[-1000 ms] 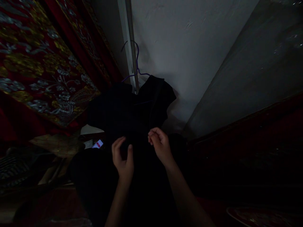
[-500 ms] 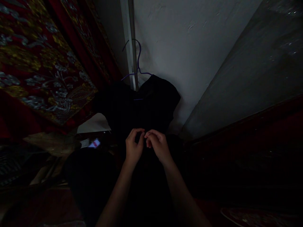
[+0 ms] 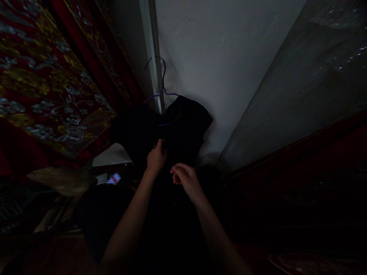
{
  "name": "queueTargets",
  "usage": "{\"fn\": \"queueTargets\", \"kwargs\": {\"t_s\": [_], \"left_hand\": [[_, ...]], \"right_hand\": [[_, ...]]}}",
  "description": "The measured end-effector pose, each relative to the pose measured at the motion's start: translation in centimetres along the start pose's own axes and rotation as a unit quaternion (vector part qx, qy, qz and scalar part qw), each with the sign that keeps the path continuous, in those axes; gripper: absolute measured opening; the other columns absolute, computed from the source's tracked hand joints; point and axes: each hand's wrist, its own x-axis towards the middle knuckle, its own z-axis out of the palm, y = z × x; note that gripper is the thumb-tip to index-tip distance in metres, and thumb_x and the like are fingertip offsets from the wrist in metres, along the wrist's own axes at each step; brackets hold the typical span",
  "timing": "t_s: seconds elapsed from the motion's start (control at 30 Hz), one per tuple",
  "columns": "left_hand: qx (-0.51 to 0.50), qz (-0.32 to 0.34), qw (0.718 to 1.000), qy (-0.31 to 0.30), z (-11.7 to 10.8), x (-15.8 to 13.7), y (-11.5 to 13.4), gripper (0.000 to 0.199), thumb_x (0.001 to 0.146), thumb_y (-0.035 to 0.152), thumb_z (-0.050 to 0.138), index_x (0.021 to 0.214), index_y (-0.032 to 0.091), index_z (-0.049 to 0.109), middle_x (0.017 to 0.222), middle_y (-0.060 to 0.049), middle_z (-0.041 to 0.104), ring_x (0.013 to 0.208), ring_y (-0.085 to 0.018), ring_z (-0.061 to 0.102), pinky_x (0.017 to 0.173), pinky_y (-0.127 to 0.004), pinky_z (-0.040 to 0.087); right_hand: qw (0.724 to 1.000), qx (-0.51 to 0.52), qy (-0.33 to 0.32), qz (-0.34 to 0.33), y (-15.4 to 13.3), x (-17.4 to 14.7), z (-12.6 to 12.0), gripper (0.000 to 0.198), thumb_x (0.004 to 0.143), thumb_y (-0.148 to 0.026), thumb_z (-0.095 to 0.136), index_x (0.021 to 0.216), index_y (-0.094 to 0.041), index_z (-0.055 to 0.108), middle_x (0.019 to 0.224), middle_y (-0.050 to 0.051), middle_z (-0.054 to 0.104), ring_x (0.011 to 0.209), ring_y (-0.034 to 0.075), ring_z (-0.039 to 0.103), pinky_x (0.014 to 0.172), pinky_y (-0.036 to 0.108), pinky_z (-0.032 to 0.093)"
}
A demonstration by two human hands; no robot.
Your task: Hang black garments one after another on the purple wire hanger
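A black short-sleeved garment (image 3: 186, 118) hangs on a thin purple hanger (image 3: 164, 82) against the wall. My left hand (image 3: 156, 157) is at the garment's front, below the neckline. Its index finger points upward while the other fingers curl; darkness hides whether cloth is between them. To its right and a little lower, my right hand (image 3: 185, 178) is closed, thumb against the bent fingers. Anything in that pinch is too small or dark to make out. The two hands are apart.
Red cloth (image 3: 69, 88) with gold and silver embroidery hangs at the left. A pale vertical strip (image 3: 153, 46) runs down the grey wall (image 3: 218, 57) behind the hanger. Dark red material (image 3: 323, 147) lies along the right. Below the embroidery is a blurred-out bright patch (image 3: 114, 178).
My left hand has moved up and left, away from my right hand, toward the garment's neckline. My right hand stays closed, slightly lower and left in view. The view has shifted slightly.
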Motion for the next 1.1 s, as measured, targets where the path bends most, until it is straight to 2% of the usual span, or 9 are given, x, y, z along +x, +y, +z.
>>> {"fn": "queueTargets", "kwargs": {"t_s": [0.17, 0.23, 0.33, 0.4, 0.53, 0.63, 0.8, 0.93, 1.1], "left_hand": [[0.035, 0.001, 0.999, 0.042, -1.0, 0.4, -0.2, 0.054, 0.095, 0.027, 0.052, 0.148, 0.029, 0.038, 0.117, -0.012, 0.071, 0.097, -0.030, 0.072, 0.076, -0.038, 0.054], [0.058, -0.003, 0.998, 0.036, -1.6, 1.0, -0.6, 0.048, 0.095, 0.028, 0.052, 0.143, 0.026, 0.047, 0.114, -0.014, 0.072, 0.097, -0.033, 0.072, 0.077, -0.040, 0.054], [0.078, -0.009, 0.997, 0.004, -2.5, 1.3, -1.4, 0.029, 0.095, 0.031, 0.055, 0.120, 0.023, 0.065, 0.102, -0.014, 0.075, 0.096, -0.034, 0.072, 0.080, -0.041, 0.053], [0.052, 0.026, 0.998, -0.007, -2.8, 0.8, -1.7, 0.023, 0.095, 0.031, 0.055, 0.114, 0.024, 0.067, 0.100, -0.010, 0.076, 0.095, -0.029, 0.073, 0.081, -0.037, 0.053], [-0.095, 0.162, 0.982, -0.017, -2.8, -2.0, -1.4, 0.016, 0.096, 0.026, 0.054, 0.106, 0.024, 0.066, 0.100, -0.004, 0.075, 0.092, -0.020, 0.071, 0.082, -0.029, 0.051], [-0.144, 0.189, 0.971, -0.011, -2.7, -4.4, -0.6, 0.016, 0.097, 0.023, 0.052, 0.105, 0.024, 0.066, 0.100, -0.004, 0.072, 0.095, -0.021, 0.069, 0.085, -0.031, 0.050], [-0.125, 0.176, 0.976, -0.024, -3.4, -6.5, 0.9, 0.020, 0.097, 0.023, 0.050, 0.110, 0.024, 0.066, 0.098, -0.006, 0.067, 0.090, -0.022, 0.065, 0.083, -0.034, 0.050], [-0.107, 0.180, 0.977, -0.034, -3.9, -6.8, 1.2, 0.019, 0.097, 0.024, 0.050, 0.108, 0.024, 0.065, 0.095, -0.005, 0.065, 0.090, -0.023, 0.063, 0.084, -0.037, 0.050], [-0.126, 0.177, 0.976, -0.028, -4.2, -7.3, 0.9, 0.016, 0.098, 0.025, 0.048, 0.104, 0.024, 0.062, 0.093, -0.004, 0.064, 0.091, -0.023, 0.062, 0.083, -0.036, 0.049]], "right_hand": [[1.000, -0.002, -0.005, 0.001, 0.2, 0.0, -0.2, 0.030, 0.077, -0.047, 0.060, 0.071, -0.018, 0.063, 0.049, -0.003, 0.053, 0.045, 0.010, 0.047, 0.046, 0.023, 0.033], [1.000, -0.003, -0.009, 0.001, 0.3, 0.0, -0.2, 0.030, 0.078, -0.048, 0.060, 0.071, -0.019, 0.062, 0.049, -0.003, 0.052, 0.044, 0.010, 0.047, 0.046, 0.023, 0.033], [1.000, -0.008, -0.016, 0.000, 0.7, 0.1, -0.2, 0.030, 0.079, -0.048, 0.059, 0.071, -0.019, 0.062, 0.050, -0.003, 0.053, 0.045, 0.010, 0.048, 0.047, 0.023, 0.034], [1.000, -0.012, -0.011, -0.007, 1.2, 0.3, -0.2, 0.030, 0.081, -0.047, 0.058, 0.072, -0.019, 0.062, 0.052, -0.003, 0.054, 0.046, 0.010, 0.049, 0.047, 0.023, 0.035], [0.995, -0.068, 0.043, -0.054, 2.1, 0.9, -0.2, 0.027, 0.085, -0.046, 0.059, 0.088, -0.019, 0.063, 0.057, -0.003, 0.056, 0.052, 0.013, 0.056, 0.052, 0.024, 0.040], [0.985, -0.130, 0.077, -0.082, 2.3, 1.3, -0.3, 0.034, 0.088, -0.048, 0.061, 0.107, -0.020, 0.060, 0.065, -0.003, 0.062, 0.062, 0.015, 0.063, 0.062, 0.026, 0.045], [0.974, -0.188, 0.065, -0.106, 1.8, 1.4, -0.7, 0.029, 0.092, -0.049, 0.055, 0.084, -0.021, 0.060, 0.070, 0.001, 0.065, 0.065, 0.016, 0.062, 0.064, 0.027, 0.044], [0.971, -0.194, 0.081, -0.116, 1.3, 1.3, -0.8, 0.028, 0.092, -0.049, 0.057, 0.085, -0.022, 0.060, 0.078, 0.002, 0.066, 0.070, 0.016, 0.062, 0.065, 0.027, 0.043], [0.975, -0.185, 0.030, -0.118, 0.9, 1.1, -1.1, 0.022, 0.093, -0.043, 0.057, 0.085, -0.022, 0.060, 0.072, 0.000, 0.063, 0.067, 0.016, 0.061, 0.066, 0.027, 0.044]]}}
